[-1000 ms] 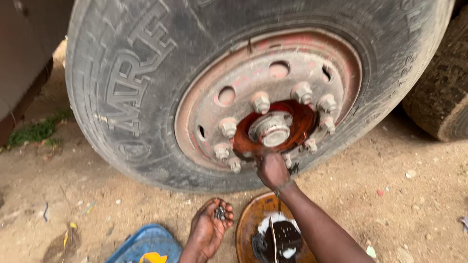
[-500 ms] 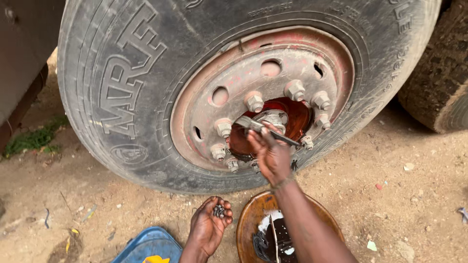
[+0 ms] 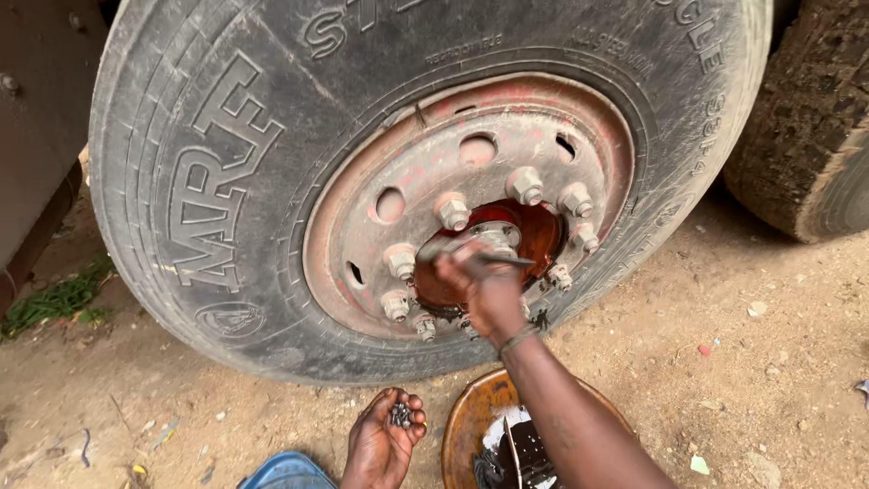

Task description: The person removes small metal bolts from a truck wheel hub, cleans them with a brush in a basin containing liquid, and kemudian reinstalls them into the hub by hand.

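A large truck tyre [image 3: 226, 181] stands on dirt, with a rusty red rim [image 3: 425, 154] and several lug nuts around a red hub [image 3: 534, 231]. My right hand [image 3: 484, 285] is raised to the hub and grips a thin metal tool [image 3: 507, 260] that points right across the hub centre. My left hand [image 3: 382, 444] rests low near the ground, palm up and cupped around a small heap of dark metal pieces [image 3: 399, 415].
A round rusty pan [image 3: 466, 421] holding dark grease and a blade-like tool lies on the dirt under my right forearm. A second tyre [image 3: 815, 118] stands at the right. Something blue [image 3: 285, 473] lies at the bottom edge. Grass [image 3: 54, 299] grows at the left.
My right hand rose from below the hub up to the hub centre, with the thin tool now in its grip. My left hand stayed cupped with the small pieces.
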